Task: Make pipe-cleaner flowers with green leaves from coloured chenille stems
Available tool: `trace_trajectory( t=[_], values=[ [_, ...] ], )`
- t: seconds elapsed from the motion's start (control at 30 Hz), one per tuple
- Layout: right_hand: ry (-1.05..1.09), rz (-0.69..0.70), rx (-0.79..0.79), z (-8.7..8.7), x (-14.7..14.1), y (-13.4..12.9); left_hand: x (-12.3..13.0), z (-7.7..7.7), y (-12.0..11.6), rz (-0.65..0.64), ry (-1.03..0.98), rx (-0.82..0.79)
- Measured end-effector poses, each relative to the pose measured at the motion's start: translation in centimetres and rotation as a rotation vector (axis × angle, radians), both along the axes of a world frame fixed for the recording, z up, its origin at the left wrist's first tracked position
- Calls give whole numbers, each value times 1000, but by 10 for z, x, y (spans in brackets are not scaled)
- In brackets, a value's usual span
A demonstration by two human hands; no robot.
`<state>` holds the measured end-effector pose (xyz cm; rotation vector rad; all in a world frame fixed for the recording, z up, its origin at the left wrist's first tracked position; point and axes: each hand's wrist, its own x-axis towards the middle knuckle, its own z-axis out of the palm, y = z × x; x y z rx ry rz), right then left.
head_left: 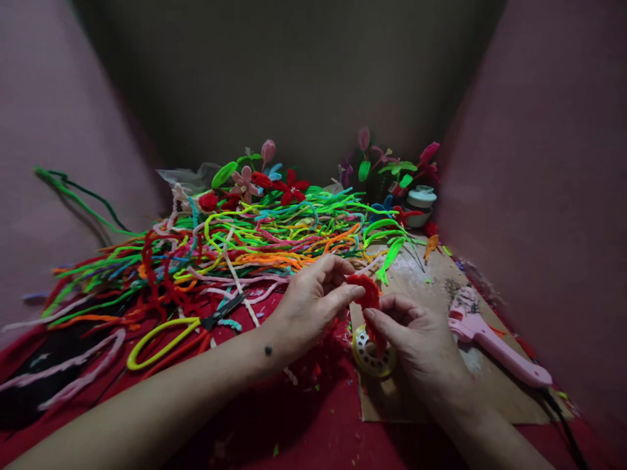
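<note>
Between my two hands is a red fuzzy pipe-cleaner piece (371, 297), bent into a curved shape. My left hand (321, 294) pinches its upper left part between thumb and fingers. Lower down, my right hand (411, 329) grips its right side with thumb and forefinger. Just beneath the red piece lies a yellowish tape roll (361, 356) with a holed core, partly hidden by the piece and my right hand. Left of my left wrist rest scissors (164, 339) with yellow handles and dark blades.
A heap of colourful pipe cleaners (274, 235) spreads behind my hands. Finished fuzzy flowers (291, 187) stand at the back. On the right, a pink corded tool (499, 346) lies on a cardboard sheet (406, 405), with a lidded jar (420, 202) farther back. Walls close in both sides.
</note>
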<state>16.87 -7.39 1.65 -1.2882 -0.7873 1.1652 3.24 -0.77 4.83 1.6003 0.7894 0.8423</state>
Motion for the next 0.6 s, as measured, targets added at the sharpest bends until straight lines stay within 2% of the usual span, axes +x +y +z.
trace_trajectory(
  t=[0.2, 0.33, 0.43, 0.6],
  values=[
    [-100, 79, 41, -2, -1, -4, -5, -7, -3, 18, 171, 413],
    [-156, 114, 36, 1, 0, -5, -8, -7, -1, 4, 257, 621],
    [-95, 133, 36, -1, 1, -6, -9, -6, -1, -23, 314, 691],
    [166, 119, 1, -7, 4, -5, -10, -5, -2, -24, 344, 757]
  ],
)
